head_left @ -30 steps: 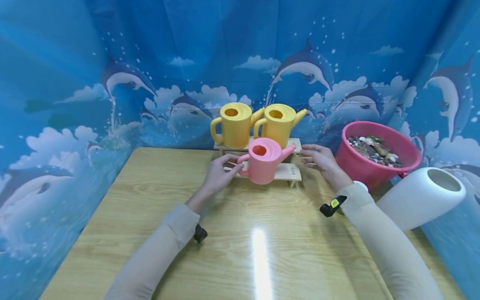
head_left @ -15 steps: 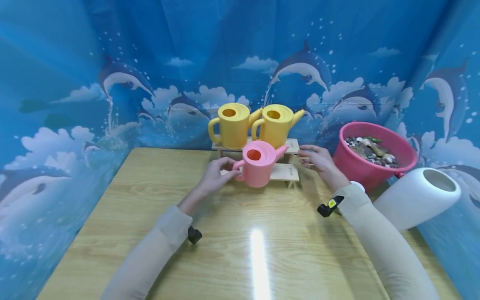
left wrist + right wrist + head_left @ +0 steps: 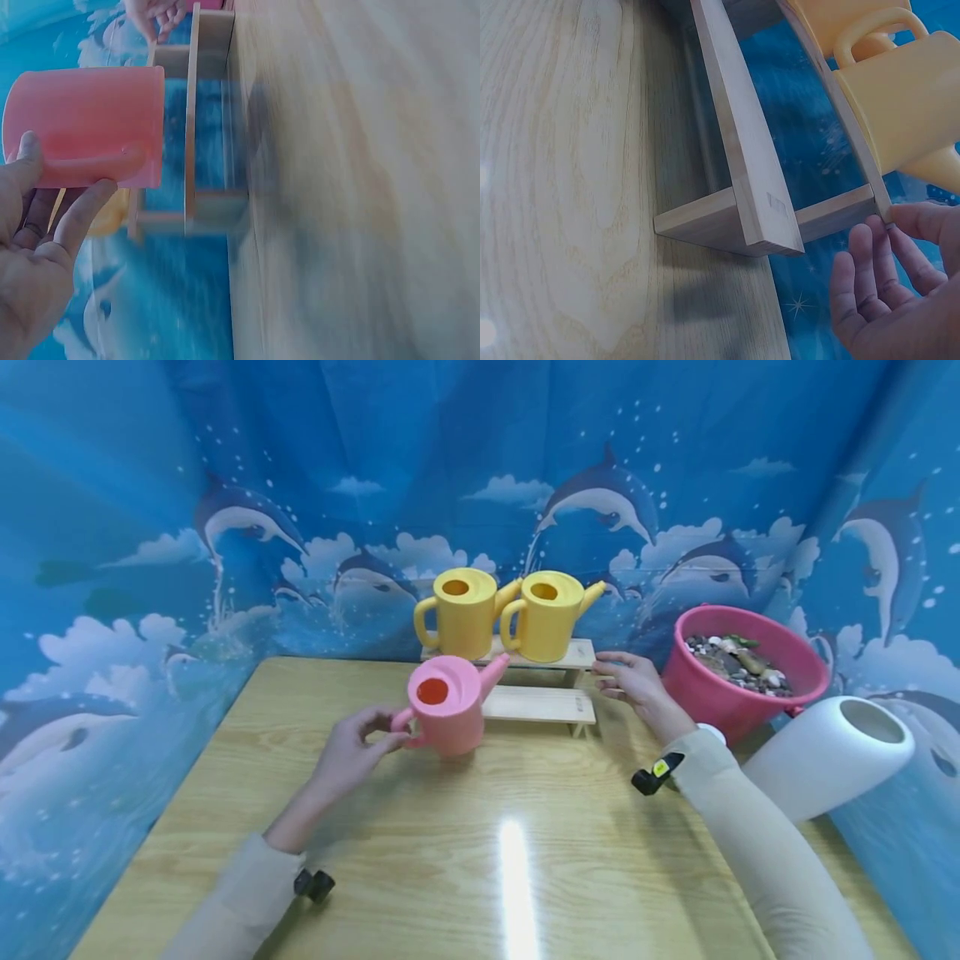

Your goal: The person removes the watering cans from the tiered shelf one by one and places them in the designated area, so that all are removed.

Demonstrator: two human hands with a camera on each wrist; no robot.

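Note:
My left hand (image 3: 351, 750) pinches the handle of a pink watering can (image 3: 456, 720), which hangs above the table to the left of a two-step wooden stand (image 3: 536, 705). In the left wrist view, thumb and fingers close on the handle of the pink can (image 3: 90, 112). On the upper step stand two yellow watering cans, one on the left (image 3: 467, 620) and one on the right (image 3: 547, 625), spouts pointing right. My right hand (image 3: 637, 687) is at the stand's right end; the right wrist view has its thumb and forefinger pinching the upper board's tip (image 3: 881, 206).
At the right stands a pink bucket (image 3: 697, 693) holding pebbles (image 3: 738, 664). A white vase (image 3: 825, 760) leans in front of it. Behind the wooden table (image 3: 420, 860) hangs a blue dolphin-print cloth (image 3: 450, 460).
My left hand has carried the pink watering can left and toward me, away from in front of the stand's lower step. The right hand has stayed at the stand's end.

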